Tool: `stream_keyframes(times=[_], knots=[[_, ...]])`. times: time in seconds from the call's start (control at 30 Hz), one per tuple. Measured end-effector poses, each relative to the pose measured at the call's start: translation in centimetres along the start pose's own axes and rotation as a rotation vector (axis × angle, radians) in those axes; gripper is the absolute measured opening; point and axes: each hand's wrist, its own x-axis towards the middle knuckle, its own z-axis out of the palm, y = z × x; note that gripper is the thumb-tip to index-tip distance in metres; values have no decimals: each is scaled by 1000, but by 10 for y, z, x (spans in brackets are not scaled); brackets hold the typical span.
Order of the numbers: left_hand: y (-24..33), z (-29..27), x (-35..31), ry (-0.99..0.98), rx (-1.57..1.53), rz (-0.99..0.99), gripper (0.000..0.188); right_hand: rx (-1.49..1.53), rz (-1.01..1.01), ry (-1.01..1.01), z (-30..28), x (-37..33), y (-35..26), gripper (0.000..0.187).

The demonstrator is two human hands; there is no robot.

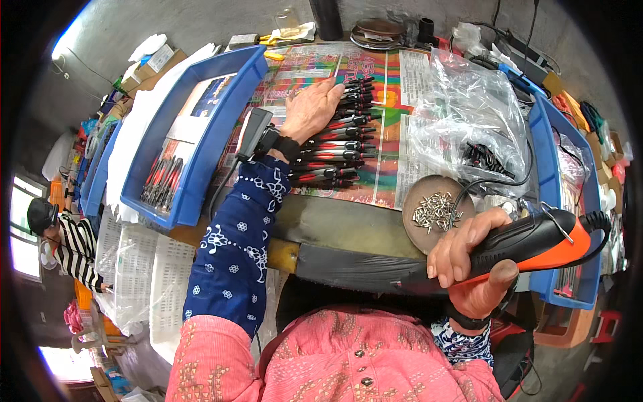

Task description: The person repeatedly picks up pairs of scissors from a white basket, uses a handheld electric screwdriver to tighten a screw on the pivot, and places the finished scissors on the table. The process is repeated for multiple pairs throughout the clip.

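My left hand (311, 110) reaches over the far end of a row of slim black-and-red handled tools (335, 145) laid side by side on the table. Its fingers rest on them, spread a little, with the tips partly hidden. In my right hand (469, 261) lies a black-and-orange electric screwdriver (529, 244), its narrow end pointing left over the table's front edge. The fingers wrap around its body, and a coiled cord leaves its rear end. Just beyond this hand stands a round brown dish (415, 201) holding many small silver screws (437, 211).
A blue bin (228, 127) with more black-and-red tools stands left; another blue bin (548, 164) stands right. Clear plastic bags (462, 114) cover the table's right part, with a black cable across them. White baskets (171, 288) sit lower left. A person in stripes (77, 251) is farther left.
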Motion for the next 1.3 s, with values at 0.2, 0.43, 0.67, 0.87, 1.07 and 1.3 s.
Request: stream_keyframes(times=[0.2,0.43,0.67,0.87,1.07,1.3], knots=[[11,-10,-7,70,-86,-7,51,32,18,42,18,-2,-3,54],[32,-51,-57,267,-78,313,29,-131,-69,-1,20,2,-5,56],[59,-54,-112,181,-59,395,21,-33,-46,15,24,4,-2,53],[63,-46,-117,272,135,453,22,-11,-65,-9,27,4,-3,51],[60,-46,-119,287,165,499,21,-9,-72,15,28,1,-4,50],[59,-44,-116,280,192,522,22,17,-71,2,31,0,-6,47]])
